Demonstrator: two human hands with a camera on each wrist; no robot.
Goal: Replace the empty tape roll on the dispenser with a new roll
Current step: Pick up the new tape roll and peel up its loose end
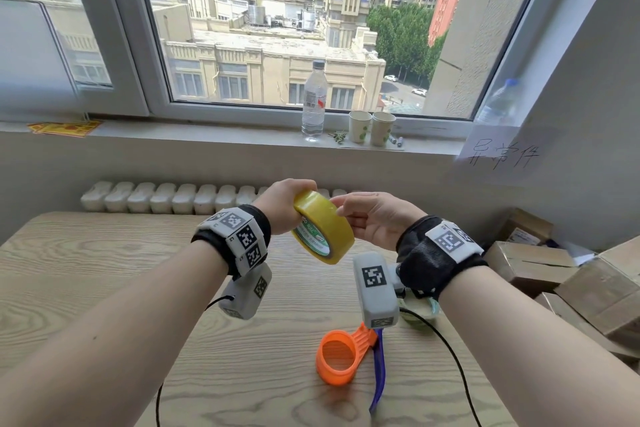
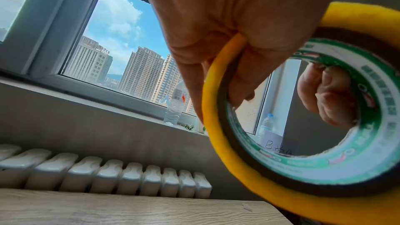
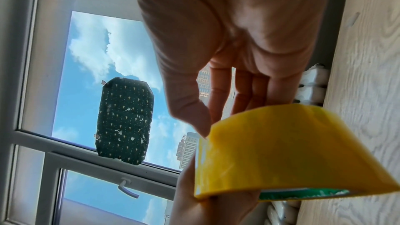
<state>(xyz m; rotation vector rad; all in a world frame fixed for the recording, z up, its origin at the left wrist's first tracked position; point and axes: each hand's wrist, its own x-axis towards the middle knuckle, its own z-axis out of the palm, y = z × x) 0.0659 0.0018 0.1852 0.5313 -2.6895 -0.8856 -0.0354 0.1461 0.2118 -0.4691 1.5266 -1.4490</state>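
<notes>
Yellow tape roll [image 1: 323,230] hung above the tabletop [image 1: 104,274], gripped by the left hand [image 1: 284,206] with fingers [image 2: 238,81] curled through its core, likely to steady it. At its outer face the right hand [image 1: 374,218] had its fingers [image 3: 242,91] loosely extended and grasping nothing, apparently hunting the tape's loose end. Below, the orange dispenser [image 1: 341,355] lay on the tabletop with its spool bare, waiting.

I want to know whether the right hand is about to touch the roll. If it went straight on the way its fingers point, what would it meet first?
Most likely the yellow tape roll: the right hand points its fingers at the roll's upper rim, held by the left hand. Whether they already touch is unclear.
</notes>
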